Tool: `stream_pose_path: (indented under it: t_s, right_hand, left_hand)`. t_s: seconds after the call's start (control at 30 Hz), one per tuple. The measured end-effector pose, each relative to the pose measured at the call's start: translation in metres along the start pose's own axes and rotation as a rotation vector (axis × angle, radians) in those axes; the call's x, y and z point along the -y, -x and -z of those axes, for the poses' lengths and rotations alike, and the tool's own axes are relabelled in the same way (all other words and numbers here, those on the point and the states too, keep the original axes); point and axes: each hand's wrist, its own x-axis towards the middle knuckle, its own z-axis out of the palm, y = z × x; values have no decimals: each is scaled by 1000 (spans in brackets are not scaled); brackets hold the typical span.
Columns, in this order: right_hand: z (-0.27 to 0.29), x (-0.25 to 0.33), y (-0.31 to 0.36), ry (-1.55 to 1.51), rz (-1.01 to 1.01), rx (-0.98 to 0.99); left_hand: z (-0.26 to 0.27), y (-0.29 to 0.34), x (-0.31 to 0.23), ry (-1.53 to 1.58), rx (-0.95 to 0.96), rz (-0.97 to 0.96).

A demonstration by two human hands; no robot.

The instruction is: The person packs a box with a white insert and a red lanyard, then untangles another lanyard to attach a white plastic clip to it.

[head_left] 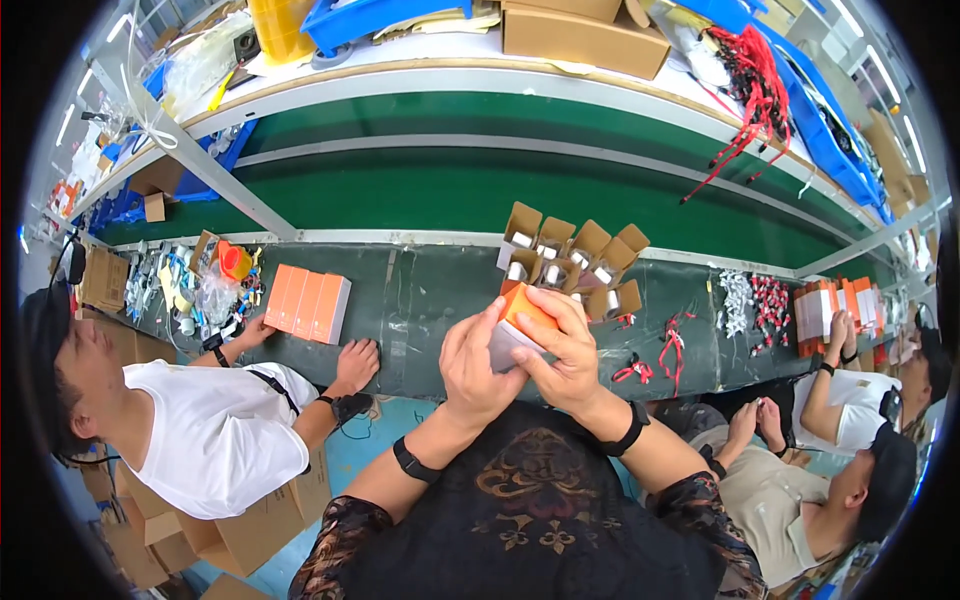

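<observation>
Between both hands I hold a small orange and white box (512,335), raised above the near edge of the dark green worktop (420,290). My left hand (475,360) wraps its left side, and my right hand (565,350) grips the right side and top, thumb across the front. Just beyond my hands stand several open brown boxes (570,255) with flaps up, white and dark items inside them. Red and black cable bundles (672,350) lie right of my right hand. Further left, a row of orange and white boxes (307,303) sits on the worktop.
A person in white (215,430) works at my left, hands beside the orange boxes. Two people (800,470) work at my right. An overhead shelf (480,75) carries blue bins, cartons and hanging red cables (750,90). Mixed small parts (200,290) cover the worktop's left end.
</observation>
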Motion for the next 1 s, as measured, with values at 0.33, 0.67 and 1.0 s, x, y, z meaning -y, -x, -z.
stream_pose_path:
  t_s: [0.33,0.67,1.0]
  right_hand:
    - [-9,-44,42,318,-263,470]
    - [61,-99,268,525,-1081,558]
    - [81,-161,281,718,-1247,1]
  left_hand:
    - [-10,54,111,-74,344,561]
    - [64,72,446,330,340,1060]
    - [53,76,394,-918,562,557]
